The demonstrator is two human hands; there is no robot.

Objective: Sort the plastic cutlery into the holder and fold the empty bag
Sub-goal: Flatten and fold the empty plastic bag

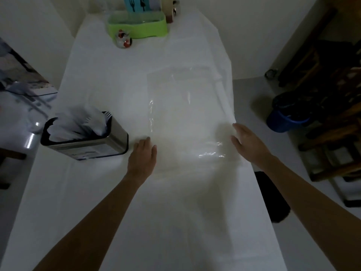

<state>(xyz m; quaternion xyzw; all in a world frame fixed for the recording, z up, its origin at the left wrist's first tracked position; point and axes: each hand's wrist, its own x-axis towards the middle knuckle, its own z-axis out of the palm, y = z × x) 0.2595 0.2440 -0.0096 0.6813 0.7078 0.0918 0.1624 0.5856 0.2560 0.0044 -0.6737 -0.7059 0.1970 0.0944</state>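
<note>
A clear empty plastic bag (183, 114) lies flat on the white-covered table (117, 202), hard to see except for glints along its edges. My left hand (143, 156) rests at the bag's near left corner, fingers together and straight. My right hand (248, 142) lies at the bag's near right edge, close to the table's right side, fingers relaxed. A metal cutlery holder (86, 137) with a black rim stands left of my left hand. It is filled with white plastic cutlery (78, 125).
A green tray (137, 29) with a cutlery-picture box stands at the table's far end, a small glass figurine (123, 40) in front of it. A blue bucket (287, 118) and wooden furniture are on the floor at right. A counter sits at left.
</note>
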